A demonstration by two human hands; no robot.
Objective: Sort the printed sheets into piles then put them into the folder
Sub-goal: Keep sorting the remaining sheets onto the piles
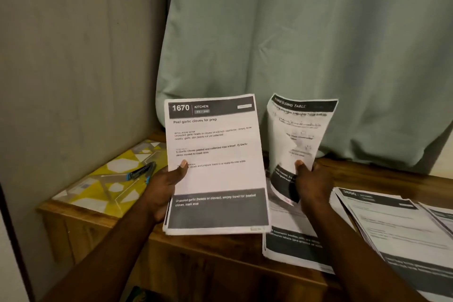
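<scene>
My left hand [166, 186] grips a stack of printed sheets [215, 167] upright above the wooden table, thumb on the front; the top sheet reads "1670 KITCHEN, Peel garlic cloves for prep". Just to its right, my right hand [311, 184] pinches a single curled sheet [299, 135] headed "DRESSING TABLE", lifted off a pile [291, 245] lying flat below it. Another fanned pile of sheets [397, 230] lies on the table at the right. A yellow and white patterned folder [107, 184] lies flat at the table's left end.
A blue and grey stapler [142, 171] rests on the folder. The wooden table [220, 265] stands in a corner, with a grey wall on the left and a pale green curtain [306, 44] hanging behind it, down to the tabletop.
</scene>
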